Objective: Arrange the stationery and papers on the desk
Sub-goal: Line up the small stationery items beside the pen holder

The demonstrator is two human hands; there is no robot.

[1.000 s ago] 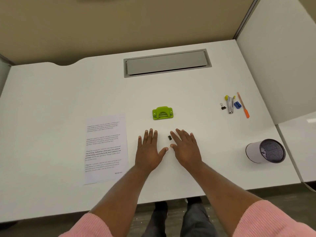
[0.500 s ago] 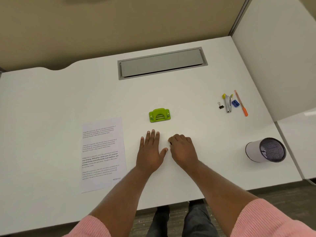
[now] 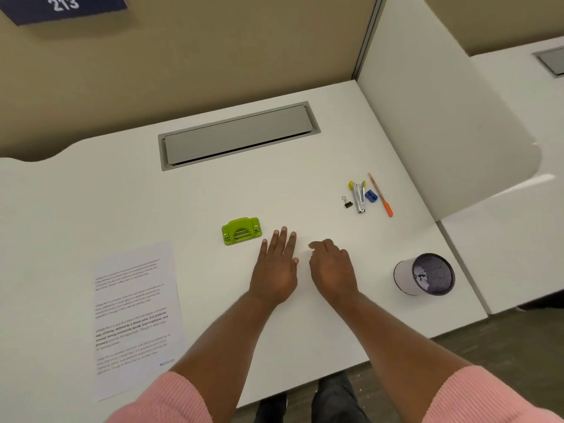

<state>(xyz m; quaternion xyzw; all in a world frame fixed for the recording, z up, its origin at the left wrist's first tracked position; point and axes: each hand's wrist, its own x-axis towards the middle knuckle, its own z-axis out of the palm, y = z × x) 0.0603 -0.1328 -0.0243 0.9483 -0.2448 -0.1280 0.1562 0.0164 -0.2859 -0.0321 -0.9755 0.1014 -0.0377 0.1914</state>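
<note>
Here, two bare hands lie side by side on a white desk (image 3: 91,193), a narrow gap between them. The left hand (image 3: 276,267) rests flat, palm down, fingers stretched forward and holding nothing. The right hand (image 3: 331,268) sits just beside it with fingers curled under; whether anything is held beneath them cannot be told. Pink sleeves (image 3: 476,395) cover both forearms near the bottom edge.

Just ahead and left of the left hand's fingertips sits a lime-green hole punch (image 3: 241,231), close to but not touching them. Well to the left of that hand a printed sheet of paper (image 3: 135,315) lies flat, its long side running toward the person.

Ahead and to the right of the right hand, a small cluster of stationery lies together: a black binder clip (image 3: 347,202), a silver stapler (image 3: 359,198) with a yellow item (image 3: 351,185) at its far end, a blue sharpener (image 3: 371,195) and an orange pen (image 3: 381,196), all near one another. To the right of the right hand, a white mesh pen cup (image 3: 422,273) lies tipped on its side, mouth facing the camera.

Beyond both hands, a grey cable hatch (image 3: 239,134) is set into the desk.
</note>
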